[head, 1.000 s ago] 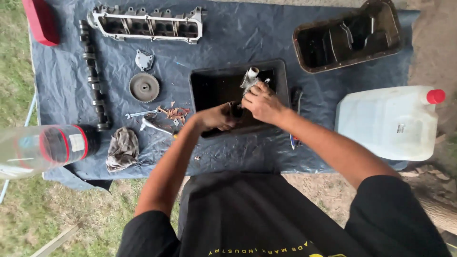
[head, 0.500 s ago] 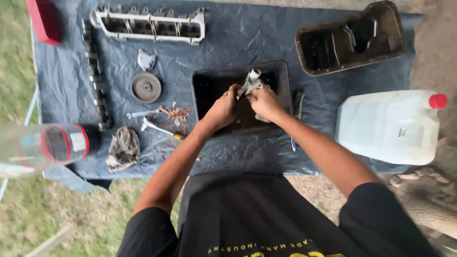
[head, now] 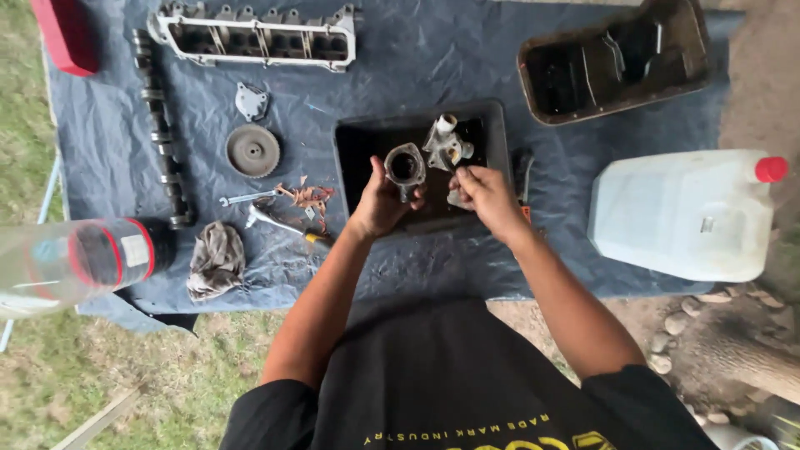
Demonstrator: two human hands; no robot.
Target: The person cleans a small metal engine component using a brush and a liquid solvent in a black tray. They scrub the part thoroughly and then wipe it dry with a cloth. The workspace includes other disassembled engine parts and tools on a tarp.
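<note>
Two metal castings now sit apart over the black tray (head: 354, 150), where half a second earlier both hands met on one cluster. Head view: the left hand (head: 382, 200) closes around a ring-shaped housing (head: 406, 167), dull grey with a round bore; the right hand (head: 486, 196) pinches a small pale piece just below the knobbed, irregular casting (head: 446, 143). On the blue tarp (head: 433, 58) lie one toothed gear (head: 252, 150), one ribbed camshaft (head: 160, 125), one crumpled rag (head: 215, 258), one translucent jug (head: 683, 215).
</note>
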